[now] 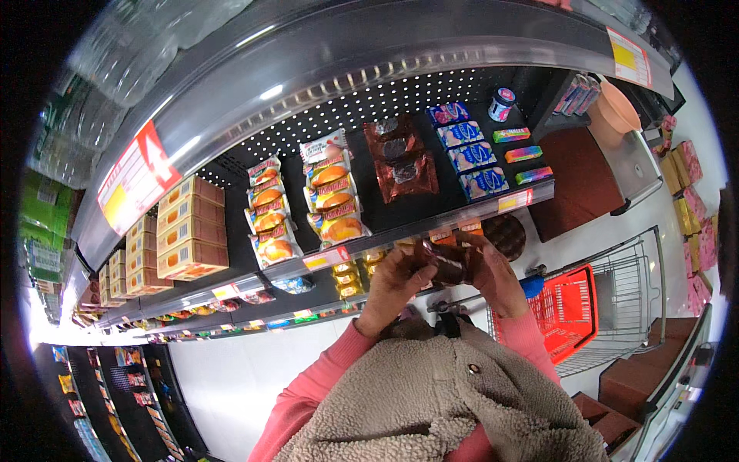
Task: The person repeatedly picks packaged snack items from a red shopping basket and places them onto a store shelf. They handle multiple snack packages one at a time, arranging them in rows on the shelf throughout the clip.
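Between my two hands is a shiny brown wrapped snack packet (450, 263), just in front of the shelf edge. My left hand (395, 283) grips its left end, and my right hand (493, 271) has its fingers on the right end. Above them, on the black shelf, lies a row of similar brown wrapped packets (407, 173). To their left are rows of wrapped buns (338, 225); to their right are blue packets (476, 156) and small colorful candy packs (523, 155).
Stacked boxes (193, 254) stand on the shelf at left. Gold packets (346, 277) lie on a lower shelf. At right is a wire shopping cart (629, 271) with a red basket (589, 300) in it. An upper shelf edge (369, 63) crosses above, bearing price tags.
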`<state>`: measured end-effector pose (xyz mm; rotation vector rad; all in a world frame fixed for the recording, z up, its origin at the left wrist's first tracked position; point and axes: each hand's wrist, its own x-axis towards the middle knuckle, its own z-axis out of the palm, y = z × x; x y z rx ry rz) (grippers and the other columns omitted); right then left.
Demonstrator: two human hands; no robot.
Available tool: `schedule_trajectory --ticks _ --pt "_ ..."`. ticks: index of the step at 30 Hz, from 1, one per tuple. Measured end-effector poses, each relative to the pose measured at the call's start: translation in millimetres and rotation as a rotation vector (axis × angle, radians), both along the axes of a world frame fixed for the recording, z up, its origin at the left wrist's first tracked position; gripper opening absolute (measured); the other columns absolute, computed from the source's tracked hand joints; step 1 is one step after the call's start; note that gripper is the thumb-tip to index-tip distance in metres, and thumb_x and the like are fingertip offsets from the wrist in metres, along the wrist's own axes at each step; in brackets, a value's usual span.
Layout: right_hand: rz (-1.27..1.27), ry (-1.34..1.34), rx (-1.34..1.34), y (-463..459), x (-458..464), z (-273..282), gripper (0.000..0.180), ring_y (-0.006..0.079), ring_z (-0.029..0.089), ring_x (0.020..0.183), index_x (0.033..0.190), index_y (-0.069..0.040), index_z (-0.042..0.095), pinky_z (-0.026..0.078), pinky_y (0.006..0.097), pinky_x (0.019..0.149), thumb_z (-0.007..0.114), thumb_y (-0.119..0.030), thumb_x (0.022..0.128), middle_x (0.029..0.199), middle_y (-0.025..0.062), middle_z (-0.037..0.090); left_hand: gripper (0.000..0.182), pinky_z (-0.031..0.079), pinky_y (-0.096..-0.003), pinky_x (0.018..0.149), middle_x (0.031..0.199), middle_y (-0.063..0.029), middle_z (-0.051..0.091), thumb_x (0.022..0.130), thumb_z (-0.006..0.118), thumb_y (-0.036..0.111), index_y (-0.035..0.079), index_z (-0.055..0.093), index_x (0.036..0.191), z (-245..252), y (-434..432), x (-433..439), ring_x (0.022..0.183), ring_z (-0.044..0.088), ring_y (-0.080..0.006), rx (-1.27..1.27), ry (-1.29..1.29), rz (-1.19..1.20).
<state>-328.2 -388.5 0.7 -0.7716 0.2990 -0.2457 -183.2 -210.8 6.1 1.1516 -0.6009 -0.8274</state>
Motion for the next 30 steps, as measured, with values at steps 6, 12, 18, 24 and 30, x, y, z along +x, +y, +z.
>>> schedule_trajectory --ticks 6,12,18,24,30 --pt "0.017 0.081 -0.526 26.5 36.1 33.7 0.049 0.0141 0.062 0.109 0.134 0.003 0.054 0.055 0.0306 0.089 0.071 -0.023 0.096 0.121 0.0091 0.065 0.025 0.053 -0.0294 0.091 0.111 -0.0067 0.067 0.097 0.064 -0.003 0.0 0.053 0.119 15.5 8.9 5.5 0.102 0.065 -0.0138 -0.13 0.034 0.162" --pt "-0.002 0.122 -0.529 39.5 50.4 41.8 0.033 0.0086 0.062 0.094 0.12 0.0 0.06 0.052 0.026 0.083 0.073 -0.015 0.094 0.106 0.0035 0.068 0.021 0.051 -0.0256 0.082 0.101 -0.0037 0.066 0.096 0.071 0.008 0.001 0.056 0.107 27.5 20.4 5.4 0.093 0.062 -0.0097 0.016 -0.049 0.173" --pt "-0.003 0.065 -0.619 41.6 60.6 46.4 0.027 0.0066 0.062 0.088 0.116 -0.003 0.063 0.051 0.0243 0.081 0.074 -0.015 0.094 0.1 0.0 0.067 0.023 0.04 -0.0218 0.062 0.082 0.0027 0.06 0.094 0.077 0.018 0.002 0.059 0.094 23.2 23.4 11.2 0.071 0.048 -0.0038 0.105 -0.127 0.264" --pt "-0.06 0.077 -0.715 37.0 66.2 43.7 0.018 0.0039 0.057 0.079 0.103 -0.005 0.069 0.045 0.0205 0.07 0.075 -0.02 0.094 0.087 -0.0034 0.066 0.021 0.039 -0.0207 0.061 0.079 0.0045 0.059 0.097 0.073 0.02 0.002 0.063 0.092 26.4 21.5 9.0 0.07 0.047 -0.0026 0.045 -0.152 0.327" --pt "-0.036 0.104 -0.663 36.0 61.7 43.5 0.021 0.006 0.061 0.087 0.112 -0.002 0.069 0.048 0.0226 0.08 0.071 -0.016 0.096 0.096 -0.0006 0.07 0.023 0.043 -0.0203 0.062 0.083 0.0041 0.061 0.102 0.066 0.025 0.002 0.069 0.102 27.8 18.6 6.8 0.074 0.051 -0.0025 0.065 -0.123 0.367"
